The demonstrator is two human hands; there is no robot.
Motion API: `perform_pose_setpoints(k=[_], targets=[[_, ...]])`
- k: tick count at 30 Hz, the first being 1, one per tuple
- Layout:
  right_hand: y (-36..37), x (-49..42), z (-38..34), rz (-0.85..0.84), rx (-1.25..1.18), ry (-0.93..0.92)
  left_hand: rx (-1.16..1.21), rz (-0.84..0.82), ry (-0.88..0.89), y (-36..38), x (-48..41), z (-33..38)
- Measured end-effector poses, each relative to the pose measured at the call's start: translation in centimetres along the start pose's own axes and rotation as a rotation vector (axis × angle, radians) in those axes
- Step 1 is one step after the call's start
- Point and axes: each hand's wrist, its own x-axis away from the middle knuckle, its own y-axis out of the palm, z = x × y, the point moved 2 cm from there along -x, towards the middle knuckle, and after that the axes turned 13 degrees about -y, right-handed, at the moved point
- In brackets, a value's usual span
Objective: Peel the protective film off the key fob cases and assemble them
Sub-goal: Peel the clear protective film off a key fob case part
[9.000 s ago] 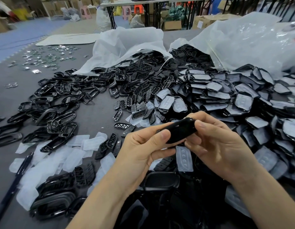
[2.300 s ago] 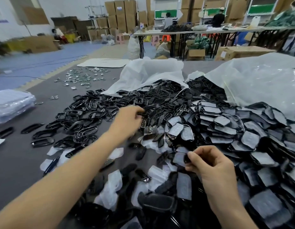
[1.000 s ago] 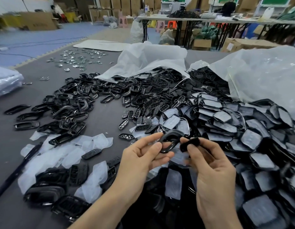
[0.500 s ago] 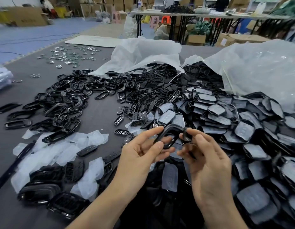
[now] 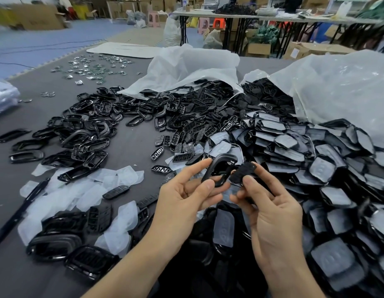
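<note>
Evidently assembly step: at lower centre of frame, left hand point(image 5: 182, 197) pinched a glossy case frame point(image 5: 219, 169); right hand point(image 5: 270, 208) pinched a button pad point(image 5: 242, 172) just beside it. Next move likely needs pad aligned, pressed into frame

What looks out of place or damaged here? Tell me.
Nothing looks damaged. Loose black parts spill from the two open bags across the mat, and peeled films lie scattered at the left; that looks like working mess.
</note>
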Motion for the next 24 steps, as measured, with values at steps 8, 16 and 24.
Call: perform_pose_setpoints(k=[8, 16, 24], targets=[[-0.15, -0.13, -0.09, 0.074, -0.112, 0.126, 0.015, -0.003, 0.012, 0.32, 0.09, 0.0], [-0.16, -0.13, -0.32, 0.107, -0.13, 0.171, 0.013, 0.0, 0.031, 0.5, 0.01, -0.07], [-0.38, -0.22, -0.34, 0.12, -0.121, 0.19, 0.002, 0.014, 0.034, 0.56, 0.01, -0.07]])
